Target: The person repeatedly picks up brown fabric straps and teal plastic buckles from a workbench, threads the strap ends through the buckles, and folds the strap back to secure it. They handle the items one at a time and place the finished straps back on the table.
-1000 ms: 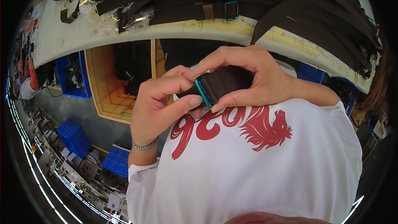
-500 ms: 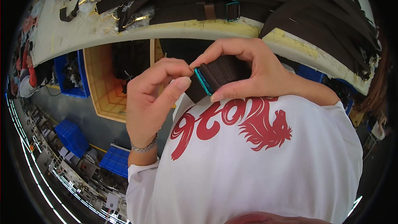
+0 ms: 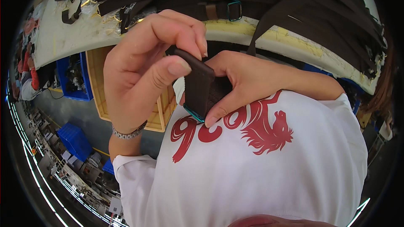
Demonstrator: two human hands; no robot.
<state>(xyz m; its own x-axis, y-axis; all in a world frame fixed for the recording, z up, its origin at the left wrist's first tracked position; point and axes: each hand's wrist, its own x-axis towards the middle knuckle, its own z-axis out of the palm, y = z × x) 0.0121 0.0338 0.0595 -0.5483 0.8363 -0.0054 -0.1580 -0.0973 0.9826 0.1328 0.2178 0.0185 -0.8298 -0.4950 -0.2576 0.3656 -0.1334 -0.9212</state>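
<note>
A dark brown webbing strap (image 3: 198, 85) runs through a shiny teal metal buckle (image 3: 194, 112) in front of my chest. My left hand (image 3: 147, 63), wearing a metal watch band, pinches the strap's upper part between thumb and fingers. Lower down, my right hand (image 3: 248, 80) grips the strap and buckle, its thumb beside the buckle's edge. Folded webbing lies between the right thumb and fingers, partly hidden by the strap in front.
Ahead is a pale worktable (image 3: 235, 31) heaped with dark straps (image 3: 332, 25), several with buckles. Clear plastic scraps (image 3: 86, 0) lie at its left. Below stand a wooden crate (image 3: 99, 88) and a blue bin (image 3: 78, 75). Another person (image 3: 30, 82) is at far left.
My left hand has moved up and left, drawing a length of strap up from the buckle. The right hand has tipped the buckle lower, toward my shirt.
</note>
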